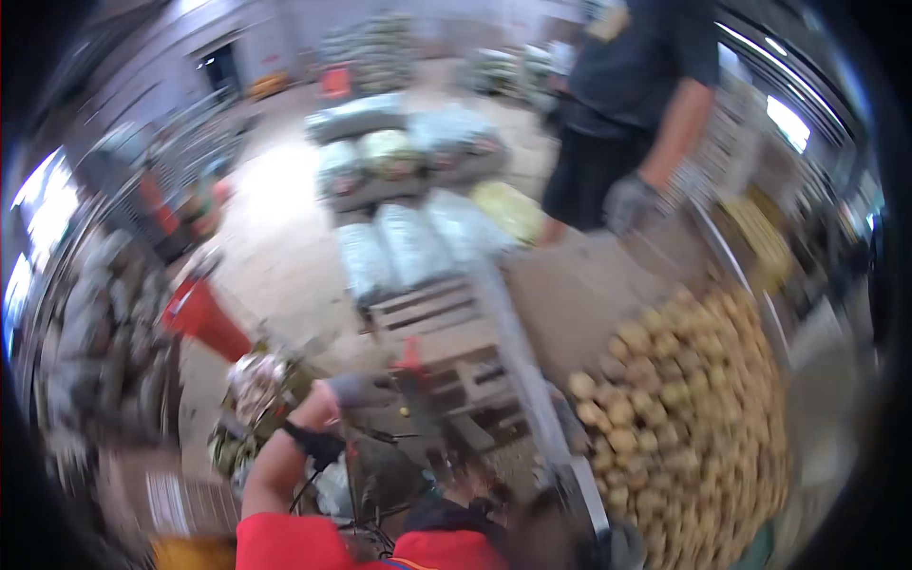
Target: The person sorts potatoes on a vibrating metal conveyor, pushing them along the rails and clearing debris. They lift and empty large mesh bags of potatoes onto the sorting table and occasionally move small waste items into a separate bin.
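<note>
My left hand (pixel 363 389) and right hand (pixel 569 424) are apart; blur hides whether either grips. A careless sweep could spill potatoes (pixel 684 408) over the pale rail (pixel 518 356).

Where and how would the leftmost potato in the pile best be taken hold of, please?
I'd grip the leftmost potato around its rounded sides, coming down from its far side, over the bare brown board: its top looks uncovered, while neighbours crowd its right and near sides.

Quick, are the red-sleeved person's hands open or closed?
Left hand: gloved, but too blurry to tell open from closed.
Right hand: can't tell; I can't make it out in the blur.
</note>
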### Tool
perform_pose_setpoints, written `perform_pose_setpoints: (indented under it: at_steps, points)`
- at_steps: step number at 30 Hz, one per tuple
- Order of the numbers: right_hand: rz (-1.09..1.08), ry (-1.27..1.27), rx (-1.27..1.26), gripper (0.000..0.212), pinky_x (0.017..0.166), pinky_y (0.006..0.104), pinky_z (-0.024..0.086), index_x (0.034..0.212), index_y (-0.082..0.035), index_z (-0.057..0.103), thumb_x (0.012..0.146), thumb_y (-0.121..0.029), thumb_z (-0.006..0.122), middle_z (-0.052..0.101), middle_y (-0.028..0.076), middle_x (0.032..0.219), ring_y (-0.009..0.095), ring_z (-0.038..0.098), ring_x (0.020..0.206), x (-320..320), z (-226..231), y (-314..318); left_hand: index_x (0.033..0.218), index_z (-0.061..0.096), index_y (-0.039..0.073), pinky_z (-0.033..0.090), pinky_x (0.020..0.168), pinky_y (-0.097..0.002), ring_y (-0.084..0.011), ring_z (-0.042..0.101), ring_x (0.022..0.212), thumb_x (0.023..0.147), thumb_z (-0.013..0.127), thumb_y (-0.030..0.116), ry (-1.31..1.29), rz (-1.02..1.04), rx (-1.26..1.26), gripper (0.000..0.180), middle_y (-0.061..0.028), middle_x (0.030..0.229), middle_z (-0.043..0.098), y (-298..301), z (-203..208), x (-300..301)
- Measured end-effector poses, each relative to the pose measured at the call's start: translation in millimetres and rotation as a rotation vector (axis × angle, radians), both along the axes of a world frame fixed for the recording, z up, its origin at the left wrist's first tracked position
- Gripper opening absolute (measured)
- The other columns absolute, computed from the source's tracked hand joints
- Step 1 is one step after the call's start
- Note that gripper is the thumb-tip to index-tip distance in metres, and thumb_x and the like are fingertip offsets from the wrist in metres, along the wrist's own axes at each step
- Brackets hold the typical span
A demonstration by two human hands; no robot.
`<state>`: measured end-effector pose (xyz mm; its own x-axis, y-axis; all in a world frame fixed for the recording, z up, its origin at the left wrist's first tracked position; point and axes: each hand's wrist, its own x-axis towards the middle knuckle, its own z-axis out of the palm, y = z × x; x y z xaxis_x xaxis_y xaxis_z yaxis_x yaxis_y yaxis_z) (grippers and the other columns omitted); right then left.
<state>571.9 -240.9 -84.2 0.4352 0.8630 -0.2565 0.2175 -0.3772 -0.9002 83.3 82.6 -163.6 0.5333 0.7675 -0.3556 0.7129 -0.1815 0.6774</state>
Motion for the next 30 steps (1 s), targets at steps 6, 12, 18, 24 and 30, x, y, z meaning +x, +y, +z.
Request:
perform_pose_setpoints:
  at_steps: [6, 12, 18, 24, 30]
  points:
    - [-0.026, 0.12, 0.235, 0.025, 0.089, 0.0284, 0.051, 0.119, 0.0, 0.066, 0.103, -0.012, 0.051, 0.072, 0.008, 0.106, 0.014, 0.065, 0.098, 13, -13, -35, 0.151, 0.037, 0.003, 0.052, 0.093, -0.0318, -0.0217, 0.065, 0.106, 0.1, 0.06, 0.02, -0.471, -0.304, -0.1, 0.058, -0.017, 0.128, 0.062, 9, 176, 208]
    - [-0.504, -0.222, 0.296, 0.022, 0.089, 0.0333, 0.052, 0.117, -0.002, 0.065, 0.098, -0.009, 0.057, 0.071, 0.012, 0.106, 0.022, 0.067, 0.099, 53, -14, -107, 0.156, 0.023, 0.002, 0.05, 0.099, -0.0361, -0.0251, 0.061, 0.117, 0.094, 0.069, 0.028, 0.257, -0.648, 0.205, 0.081, -0.0203, 0.135, 0.058, 61, 181, 364]
    - [-1.129, -0.792, -0.057, 0.036, 0.099, 0.046, 0.046, 0.12, -0.005, 0.061, 0.085, -0.009, 0.065, 0.064, 0.016, 0.12, 0.037, 0.057, 0.115, 79, -60, -247, 0.147, 0.034, -0.001, 0.047, 0.106, -0.0408, -0.0254, 0.053, 0.128, 0.086, 0.078, 0.026, -0.035, -0.87, 0.004, 0.08, -0.0153, 0.138, 0.055, 57, 104, 453]
    - [-1.343, -0.822, -0.351, 0.043, 0.11, 0.0488, 0.036, 0.122, -0.007, 0.06, 0.08, -0.015, 0.069, 0.061, 0.016, 0.126, 0.039, 0.052, 0.122, 100, -100, -318, 0.136, 0.048, 0.002, 0.051, 0.099, -0.0377, -0.0202, 0.058, 0.116, 0.081, 0.084, 0.02, -0.007, -0.677, -0.356, 0.068, -0.0097, 0.13, 0.059, -14, 76, 477]
    - [-1.305, -0.78, -0.392, 0.037, 0.115, 0.0498, 0.031, 0.115, -0.01, 0.064, 0.079, -0.017, 0.071, 0.066, 0.012, 0.118, 0.033, 0.056, 0.12, 111, -103, -318, 0.127, 0.06, 0.004, 0.054, 0.094, -0.033, -0.0153, 0.06, 0.114, 0.087, 0.079, 0.024, 0.253, -0.778, -0.178, 0.048, -0.0075, 0.126, 0.064, -86, 71, 510]
